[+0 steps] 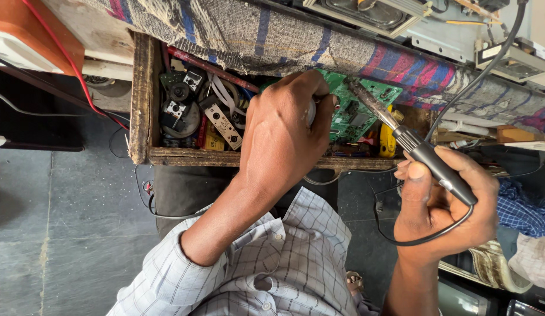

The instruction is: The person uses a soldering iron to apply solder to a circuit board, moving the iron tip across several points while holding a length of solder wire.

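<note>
- Right hand (445,205): closed around soldering iron (424,152) at its dark handle; light, rigid, bare metal end best left untouched.
- Left hand (284,131): curled over a small rounded object, mostly hidden.
- Green circuit board (357,111): in wooden drawer (141,99), thin, fragile, best held by edges.
- Striped cloth (272,35): draped above.

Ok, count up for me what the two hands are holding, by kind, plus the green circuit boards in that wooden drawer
Soldering irons: 1, in the right hand, soldering iron
Small round objects: 1, gripped by the left hand, mostly hidden
Green circuit boards: 1, in the wooden drawer, board
Total: 3
</note>
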